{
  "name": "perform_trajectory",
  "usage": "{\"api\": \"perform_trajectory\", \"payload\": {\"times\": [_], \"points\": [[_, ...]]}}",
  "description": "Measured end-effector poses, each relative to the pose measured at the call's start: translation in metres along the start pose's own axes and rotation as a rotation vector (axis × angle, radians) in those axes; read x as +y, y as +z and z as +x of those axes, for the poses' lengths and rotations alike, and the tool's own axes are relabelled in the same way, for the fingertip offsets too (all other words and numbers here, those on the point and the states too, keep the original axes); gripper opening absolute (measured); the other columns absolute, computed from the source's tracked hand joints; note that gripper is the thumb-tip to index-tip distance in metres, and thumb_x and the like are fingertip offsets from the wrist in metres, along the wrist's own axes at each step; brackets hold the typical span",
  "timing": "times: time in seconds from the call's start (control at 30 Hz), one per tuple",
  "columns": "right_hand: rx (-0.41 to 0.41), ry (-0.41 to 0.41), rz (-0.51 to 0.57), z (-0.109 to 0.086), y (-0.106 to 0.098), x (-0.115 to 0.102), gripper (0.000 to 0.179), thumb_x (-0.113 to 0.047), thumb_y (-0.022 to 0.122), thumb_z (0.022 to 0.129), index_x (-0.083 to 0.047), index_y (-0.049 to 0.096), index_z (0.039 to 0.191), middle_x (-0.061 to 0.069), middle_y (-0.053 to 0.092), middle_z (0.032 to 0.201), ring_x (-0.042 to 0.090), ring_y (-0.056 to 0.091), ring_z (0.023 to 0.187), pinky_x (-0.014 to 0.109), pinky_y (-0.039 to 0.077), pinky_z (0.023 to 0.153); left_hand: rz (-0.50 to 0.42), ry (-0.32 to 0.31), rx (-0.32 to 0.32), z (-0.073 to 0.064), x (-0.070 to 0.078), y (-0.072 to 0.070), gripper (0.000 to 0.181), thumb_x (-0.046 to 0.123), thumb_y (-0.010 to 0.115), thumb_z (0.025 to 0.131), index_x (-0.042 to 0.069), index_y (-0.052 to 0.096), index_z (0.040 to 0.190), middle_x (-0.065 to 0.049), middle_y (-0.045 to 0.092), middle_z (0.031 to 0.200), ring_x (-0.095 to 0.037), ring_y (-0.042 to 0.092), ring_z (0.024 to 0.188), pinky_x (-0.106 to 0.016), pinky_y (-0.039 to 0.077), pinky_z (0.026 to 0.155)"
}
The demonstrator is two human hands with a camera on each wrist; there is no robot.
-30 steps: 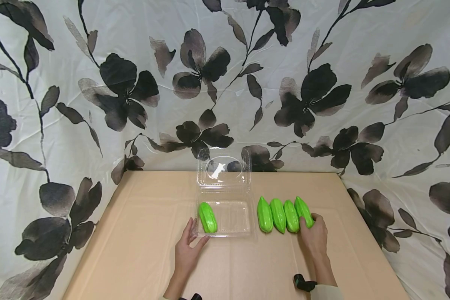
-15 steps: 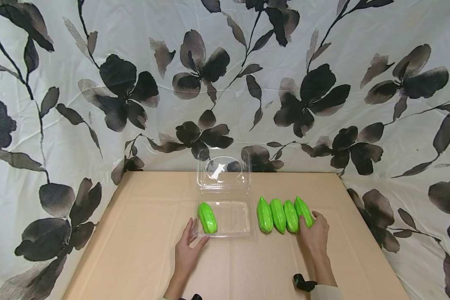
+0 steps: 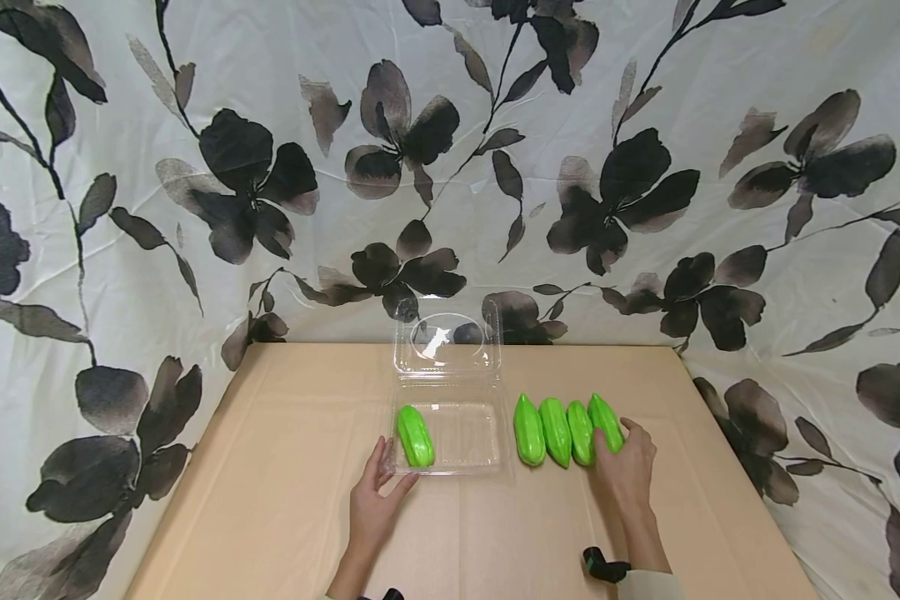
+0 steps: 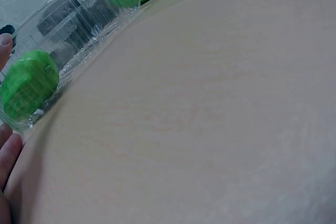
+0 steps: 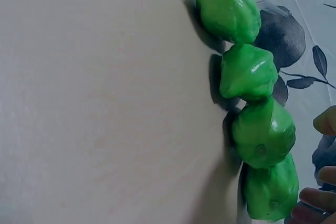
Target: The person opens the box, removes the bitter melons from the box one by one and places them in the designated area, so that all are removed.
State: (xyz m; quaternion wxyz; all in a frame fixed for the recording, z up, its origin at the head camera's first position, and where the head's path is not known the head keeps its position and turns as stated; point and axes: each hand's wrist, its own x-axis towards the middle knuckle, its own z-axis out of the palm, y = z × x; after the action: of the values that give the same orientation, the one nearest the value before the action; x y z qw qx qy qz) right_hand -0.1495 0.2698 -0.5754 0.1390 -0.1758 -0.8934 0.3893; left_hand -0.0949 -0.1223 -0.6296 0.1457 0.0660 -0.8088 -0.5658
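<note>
An open clear plastic clamshell container lies on the table, its lid tipped back. One glossy green cucumber-shaped vegetable rests inside it at the left. My left hand touches the container's front left corner, thumb and fingers spread either side of it. Right of the container, several more green vegetables lie side by side in a row. My right hand is at the lower end of the rightmost vegetable, thumb and fingers spread around it. In the right wrist view, fingertips are close beside that vegetable.
Beneath everything is a light brown table. A white cloth with dark flowers hangs behind it and along the sides. A black wrist device sits on the right forearm, above a pale sleeve.
My right hand has shifted slightly to the left, its thumb now nearer the gap between the two rightmost vegetables. The left hand and the container stay put.
</note>
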Motion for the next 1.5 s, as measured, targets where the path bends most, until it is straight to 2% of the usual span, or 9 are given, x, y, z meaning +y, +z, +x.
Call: {"api": "perform_trajectory", "payload": {"times": [0.57,0.9,1.17,1.5], "points": [[0.029,-0.058,0.004,-0.004,0.001,-0.016,0.062,-0.032,0.060,0.096,0.008,0.044,0.141,0.034,0.044,0.140,0.051,0.037,0.132,0.065,0.042,0.102,-0.007,0.004,-0.002,-0.001,-0.001,0.000,0.087,0.033,0.085,0.081,0.013,0.041,0.153,-0.005,0.054,0.150,-0.025,0.060,0.130,-0.020,0.057,0.100],[0.040,-0.087,0.021,-0.005,0.004,-0.024,0.062,-0.030,0.064,0.094,0.008,0.045,0.140,0.033,0.047,0.137,0.049,0.041,0.128,0.061,0.046,0.098,0.005,0.003,-0.003,-0.001,-0.001,0.000,0.087,0.034,0.084,0.081,0.013,0.040,0.153,-0.006,0.054,0.150,-0.025,0.061,0.129,-0.021,0.057,0.100],[0.042,-0.111,0.036,-0.007,0.009,-0.030,0.063,-0.028,0.066,0.093,0.007,0.045,0.140,0.031,0.047,0.139,0.049,0.040,0.130,0.061,0.043,0.104,0.009,0.005,-0.001,0.000,-0.002,0.000,0.087,0.034,0.084,0.081,0.013,0.041,0.153,-0.007,0.054,0.150,-0.025,0.061,0.129,-0.020,0.057,0.099],[0.022,-0.115,0.036,-0.011,0.012,-0.042,0.063,-0.026,0.066,0.093,0.006,0.044,0.142,0.030,0.046,0.141,0.045,0.040,0.129,0.059,0.044,0.103,-0.001,0.007,-0.003,0.000,-0.002,0.000,0.087,0.034,0.084,0.081,0.013,0.041,0.153,-0.007,0.054,0.150,-0.026,0.061,0.128,-0.020,0.057,0.099]]}}
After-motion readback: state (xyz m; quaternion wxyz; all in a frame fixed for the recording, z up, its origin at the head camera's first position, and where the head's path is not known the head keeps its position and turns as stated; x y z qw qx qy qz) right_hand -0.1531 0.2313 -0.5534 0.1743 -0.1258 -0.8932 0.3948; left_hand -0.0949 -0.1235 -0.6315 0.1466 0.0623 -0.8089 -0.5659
